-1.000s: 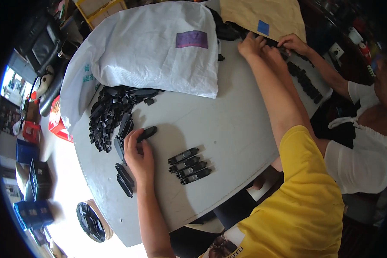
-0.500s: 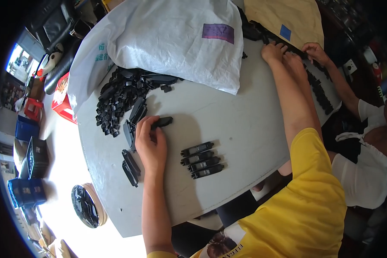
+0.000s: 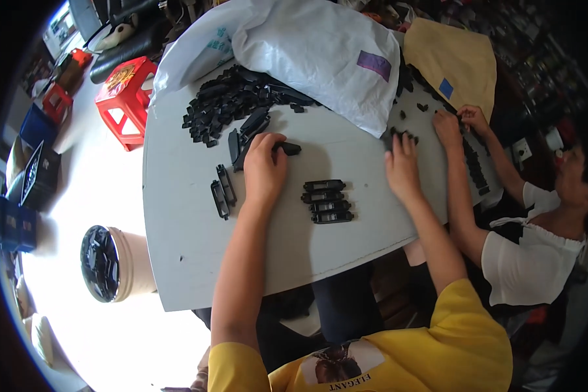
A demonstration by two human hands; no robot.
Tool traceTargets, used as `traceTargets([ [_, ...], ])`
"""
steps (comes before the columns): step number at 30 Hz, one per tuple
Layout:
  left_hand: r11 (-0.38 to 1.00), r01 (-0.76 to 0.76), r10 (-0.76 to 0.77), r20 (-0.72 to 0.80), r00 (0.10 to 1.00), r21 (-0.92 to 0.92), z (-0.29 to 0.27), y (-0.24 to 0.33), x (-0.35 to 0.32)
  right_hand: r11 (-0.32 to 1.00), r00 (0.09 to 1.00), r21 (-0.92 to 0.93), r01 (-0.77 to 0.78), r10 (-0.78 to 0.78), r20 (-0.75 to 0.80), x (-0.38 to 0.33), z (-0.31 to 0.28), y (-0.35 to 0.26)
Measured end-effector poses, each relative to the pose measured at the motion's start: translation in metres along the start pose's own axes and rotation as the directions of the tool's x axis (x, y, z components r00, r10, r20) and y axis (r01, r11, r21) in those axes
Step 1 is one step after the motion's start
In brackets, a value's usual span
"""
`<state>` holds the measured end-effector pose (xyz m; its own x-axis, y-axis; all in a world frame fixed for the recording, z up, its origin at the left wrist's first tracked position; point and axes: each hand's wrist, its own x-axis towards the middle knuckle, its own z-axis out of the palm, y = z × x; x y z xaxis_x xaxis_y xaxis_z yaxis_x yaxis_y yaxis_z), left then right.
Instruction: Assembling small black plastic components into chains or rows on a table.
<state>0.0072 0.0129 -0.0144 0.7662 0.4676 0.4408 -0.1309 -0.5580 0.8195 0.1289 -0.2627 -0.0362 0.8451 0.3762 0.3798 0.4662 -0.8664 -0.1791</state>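
Observation:
My left hand [image 3: 266,166] is closed around a dark, elongated black plastic part [image 3: 290,149], whose end sticks out past the fingers. Beside that hand lie several larger black plastic parts [image 3: 255,122]. My right hand [image 3: 404,171] is over the right side of the table, fingers stretched out, with small black pieces [image 3: 406,136] at its fingertips; whether it grips any is unclear. Between my hands, several long black plastic casings [image 3: 326,196] lie in a neat stack of rows. Two more slim black casings [image 3: 221,198] rest left of my left forearm.
A pile of small black pieces [image 3: 212,108] spreads beside a white woven sack [image 3: 313,52] on the grey table [image 3: 366,157]. At right, a co-worker's hands [image 3: 449,130] are by a line of black parts [image 3: 473,166]. A red stool [image 3: 127,98] and a bucket [image 3: 134,264] stand left.
My right hand has come back from the far right, beside the co-worker's hands, to the small black pieces nearer me. My left hand keeps its black part. The view has shifted.

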Motion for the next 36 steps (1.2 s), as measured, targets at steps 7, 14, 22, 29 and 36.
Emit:
traceTargets([
  [7,1.0,0.014,-0.014,0.005,1.0,0.006,-0.001,-0.002,-0.001,0.961,0.976,0.213,0.175,-0.197,0.089,-0.021,-0.017,-0.099],
  [14,0.999,0.005,-0.006,0.012,1.0,0.042,0.004,-0.003,-0.001,0.687,0.984,0.715,0.128,-0.001,-0.176,0.055,0.003,-0.086],
  [22,0.973,0.136,-0.16,0.122,0.98,0.187,-0.001,0.015,0.0,0.62,0.999,0.784,0.031,-0.009,-0.032,0.052,-0.008,-0.077],
  [29,0.995,0.03,-0.042,0.118,0.992,0.099,-0.002,0.008,0.0,0.829,0.939,0.442,0.343,-0.31,-0.149,0.04,0.006,-0.106],
  [36,0.974,-0.139,0.135,0.034,0.99,0.18,-0.004,0.022,-0.005,0.852,0.947,0.416,0.318,-0.304,-0.102,0.037,0.003,-0.106],
])
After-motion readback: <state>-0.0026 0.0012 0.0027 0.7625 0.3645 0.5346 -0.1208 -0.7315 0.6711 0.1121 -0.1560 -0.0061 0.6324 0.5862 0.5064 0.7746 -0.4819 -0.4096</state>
